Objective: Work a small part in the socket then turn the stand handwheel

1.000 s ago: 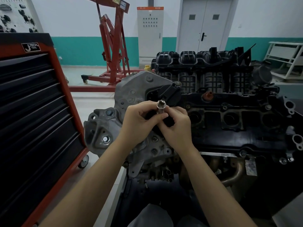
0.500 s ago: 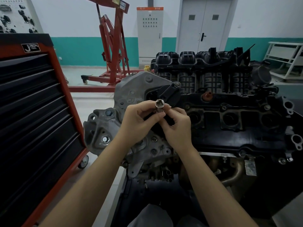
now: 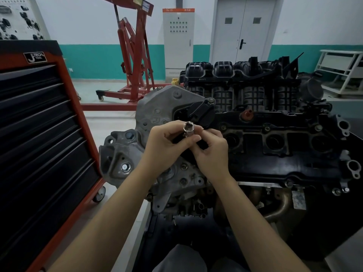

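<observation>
Big workshop room with white walls and a green stripe low down. Far beyond the fingers: a grey double door point(image 3: 243, 30), a pale cabinet point(image 3: 177, 39) with an orange top strip, and a red engine crane point(image 3: 133, 55) on small wheels. Off to the left of the fingers: a red and black tool cart point(image 3: 41, 134) with many dark drawers. Far off to the right: a white rack point(image 3: 341, 73) by the wall. No bench here, just a big engine point(image 3: 275, 138) right under and behind the fingers, black on top, grey metal on its near end, with round holes in a row along the black cover.

Just above the engine's grey end, held up in the air: a small shiny socket point(image 3: 189, 128). Silver, round like a short tube, open end up with a six-sided hole inside. Lower part hidden between the fingers.

Left hand point(image 3: 167, 146) curled round the socket, thumb and first finger pinching its side. Right hand point(image 3: 213, 152) close against the left one, fingers point(image 3: 209, 132) bent and pinching something small and dark just right of the socket; too hidden to tell what. Both hands touching each other, bare arms reaching in from below.
</observation>
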`<control>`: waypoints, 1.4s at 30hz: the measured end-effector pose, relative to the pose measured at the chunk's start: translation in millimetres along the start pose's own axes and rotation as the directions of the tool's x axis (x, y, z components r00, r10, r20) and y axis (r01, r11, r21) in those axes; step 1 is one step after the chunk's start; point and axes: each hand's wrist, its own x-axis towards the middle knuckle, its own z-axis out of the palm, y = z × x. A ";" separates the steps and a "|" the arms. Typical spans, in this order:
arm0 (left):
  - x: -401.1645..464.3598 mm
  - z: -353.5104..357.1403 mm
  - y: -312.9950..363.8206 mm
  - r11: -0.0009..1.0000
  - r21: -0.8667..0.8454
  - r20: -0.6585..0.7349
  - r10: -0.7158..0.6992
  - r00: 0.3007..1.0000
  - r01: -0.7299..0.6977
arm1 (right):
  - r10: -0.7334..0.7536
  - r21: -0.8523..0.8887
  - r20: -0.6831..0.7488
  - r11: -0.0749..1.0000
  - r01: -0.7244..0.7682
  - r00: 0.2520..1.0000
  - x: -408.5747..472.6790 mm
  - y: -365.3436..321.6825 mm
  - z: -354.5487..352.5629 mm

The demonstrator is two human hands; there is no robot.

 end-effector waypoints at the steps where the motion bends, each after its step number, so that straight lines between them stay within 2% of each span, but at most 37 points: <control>1: 0.2 0.2 0.4 1.000 -0.003 -0.009 0.007 1.000 -0.007 | 0.010 -0.001 -0.008 1.000 -0.010 1.000 0.2 -0.3 0.0; 4: -0.6 0.8 0.8 1.000 -0.021 -0.065 0.006 0.998 -0.008 | -0.026 -0.017 -0.014 1.000 0.025 1.000 1.0 -3.2 -0.6; 7: -1.2 1.0 0.6 0.999 -0.053 -0.034 -0.008 0.999 0.006 | -0.071 -0.028 0.017 0.997 0.071 0.997 1.1 -4.1 -1.5; 11: -0.2 0.0 -1.0 0.996 -0.080 0.017 -0.024 1.000 0.026 | -0.009 -0.002 0.005 1.000 0.009 1.000 0.1 -1.8 -1.1; 16: -1.5 1.9 0.4 0.999 -0.038 -0.052 -0.008 0.999 0.006 | -0.006 -0.002 0.001 1.000 0.006 1.000 1.0 -4.0 -1.1; 20: -1.3 -0.3 -0.3 0.990 -0.134 -0.022 -0.057 0.998 0.054 | -0.062 0.016 0.019 0.998 0.062 0.998 1.5 -3.9 -1.9; 22: -0.7 -0.5 0.9 0.993 -0.108 -0.008 -0.046 0.999 0.045 | -0.042 0.035 -0.009 0.999 0.042 0.999 1.3 -2.9 -0.9; 25: -0.9 1.9 -0.2 1.000 -0.009 -0.062 -0.021 0.998 0.021 | -0.010 0.033 -0.037 0.999 0.012 0.999 0.2 -4.0 -0.1; 28: -2.1 3.0 0.2 0.997 -0.061 -0.092 -0.055 0.994 0.050 | -0.004 0.023 -0.005 1.000 0.004 1.000 0.8 -5.5 -1.5; 32: -1.9 1.9 2.2 0.992 -0.115 -0.011 -0.059 0.998 0.058 | -0.037 0.001 0.035 0.999 0.037 0.999 1.1 -4.8 -1.4; 34: -1.1 1.2 2.8 0.996 -0.089 -0.004 -0.029 1.000 0.029 | -0.017 0.013 -0.003 1.000 0.017 1.000 0.7 -4.1 -0.9; 38: -1.2 2.1 0.4 1.000 0.024 -0.076 -0.012 0.997 0.014 | 0.006 0.025 -0.024 1.000 -0.006 1.000 0.0 -4.6 -0.2; 42: -1.3 1.5 0.2 0.996 -0.078 -0.021 -0.046 0.999 0.044 | -0.079 -0.017 0.024 0.997 0.079 0.997 1.7 -4.3 -0.4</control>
